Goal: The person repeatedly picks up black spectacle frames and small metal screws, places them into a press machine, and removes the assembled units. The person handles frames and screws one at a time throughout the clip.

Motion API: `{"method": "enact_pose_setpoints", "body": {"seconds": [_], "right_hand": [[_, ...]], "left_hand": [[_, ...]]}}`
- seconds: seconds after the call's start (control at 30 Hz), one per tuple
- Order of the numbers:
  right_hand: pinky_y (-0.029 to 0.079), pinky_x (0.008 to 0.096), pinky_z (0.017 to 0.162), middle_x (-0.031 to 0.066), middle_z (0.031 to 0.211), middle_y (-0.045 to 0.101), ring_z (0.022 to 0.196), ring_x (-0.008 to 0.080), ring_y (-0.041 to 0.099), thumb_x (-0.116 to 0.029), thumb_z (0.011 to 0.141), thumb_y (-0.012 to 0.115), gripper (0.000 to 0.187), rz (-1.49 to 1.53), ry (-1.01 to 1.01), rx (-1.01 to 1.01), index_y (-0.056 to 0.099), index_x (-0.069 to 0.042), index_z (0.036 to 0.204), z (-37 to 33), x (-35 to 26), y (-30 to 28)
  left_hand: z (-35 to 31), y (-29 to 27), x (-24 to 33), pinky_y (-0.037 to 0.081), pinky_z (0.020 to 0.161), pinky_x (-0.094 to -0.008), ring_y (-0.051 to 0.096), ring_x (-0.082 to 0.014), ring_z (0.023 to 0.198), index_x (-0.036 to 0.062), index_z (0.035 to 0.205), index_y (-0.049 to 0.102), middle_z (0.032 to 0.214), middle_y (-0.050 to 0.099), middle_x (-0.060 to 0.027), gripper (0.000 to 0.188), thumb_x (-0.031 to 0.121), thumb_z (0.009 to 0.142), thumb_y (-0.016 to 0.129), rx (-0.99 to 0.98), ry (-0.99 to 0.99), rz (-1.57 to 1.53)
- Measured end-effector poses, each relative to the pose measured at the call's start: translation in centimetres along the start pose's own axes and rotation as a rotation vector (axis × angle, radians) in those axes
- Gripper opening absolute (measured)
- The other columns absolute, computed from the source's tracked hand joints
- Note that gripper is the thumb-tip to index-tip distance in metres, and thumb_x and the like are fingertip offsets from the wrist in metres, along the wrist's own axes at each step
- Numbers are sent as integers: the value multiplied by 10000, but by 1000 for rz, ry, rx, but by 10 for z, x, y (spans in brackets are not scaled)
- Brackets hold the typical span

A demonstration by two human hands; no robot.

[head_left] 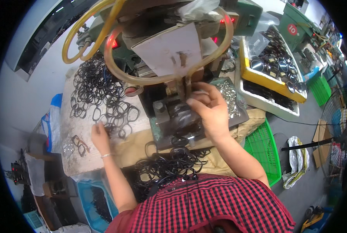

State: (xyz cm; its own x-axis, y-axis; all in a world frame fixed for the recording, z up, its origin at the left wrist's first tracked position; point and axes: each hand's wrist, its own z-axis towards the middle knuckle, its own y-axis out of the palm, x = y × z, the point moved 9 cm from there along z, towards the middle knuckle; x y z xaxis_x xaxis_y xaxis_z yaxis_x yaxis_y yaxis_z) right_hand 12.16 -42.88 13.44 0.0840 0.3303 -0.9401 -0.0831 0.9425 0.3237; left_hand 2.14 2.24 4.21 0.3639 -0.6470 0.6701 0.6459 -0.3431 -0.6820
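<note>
My left hand (100,138) is at the near edge of a spread of black rim-shaped rings (90,83) on the pale worktop. Its fingers are closed together beside the rings; what they hold is hidden. My right hand (211,108) is at the bench machine (159,106), fingers curled and thumb bent in next to the upright tool (184,87). Below the thumb, a dark part (182,118) is smeared by motion, and I cannot make out what the fingers grip. A tangle of black rings (173,161) lies in front of me on brown paper.
A metal tray of shiny chips (228,97) sits right of the tool. Yellowish hoses (110,58) loop around a white card (169,48). White foam boxes (268,101) with dark glasses parts, a green basket (263,151) and a fan (338,136) stand right; a blue bin (87,194) is lower left.
</note>
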Motion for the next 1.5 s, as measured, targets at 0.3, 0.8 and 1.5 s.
{"method": "enact_pose_setpoints", "body": {"seconds": [0.3, 0.8, 1.5], "right_hand": [[473, 343, 930, 106, 1063, 682, 1049, 211, 620, -65, 829, 692, 367, -283, -198, -46, 617, -6, 1183, -31, -38, -21], [474, 423, 772, 74, 863, 640, 925, 317, 576, -171, 757, 757, 115, -1310, -429, 283, 696, -105, 830, -1, -8, -113], [503, 414, 703, 106, 812, 646, 784, 317, 621, -116, 807, 691, 113, -1146, -730, 164, 692, -90, 917, 10, -14, -94]], "left_hand": [[-117, -60, 293, 611, 752, -354, 693, -247, 868, 12, 1104, 611, 993, 684, -138, 254, -124, 891, 592, -166, 819, -749], [-139, -10, 379, 523, 664, -250, 685, -165, 732, -13, 923, 704, 855, 723, -110, 155, -98, 793, 702, -235, 825, -552], [-54, -12, 172, 454, 898, -411, 553, -360, 1048, 31, 965, 674, 1285, 586, -183, 308, -94, 720, 535, -6, 1099, 314]]}}
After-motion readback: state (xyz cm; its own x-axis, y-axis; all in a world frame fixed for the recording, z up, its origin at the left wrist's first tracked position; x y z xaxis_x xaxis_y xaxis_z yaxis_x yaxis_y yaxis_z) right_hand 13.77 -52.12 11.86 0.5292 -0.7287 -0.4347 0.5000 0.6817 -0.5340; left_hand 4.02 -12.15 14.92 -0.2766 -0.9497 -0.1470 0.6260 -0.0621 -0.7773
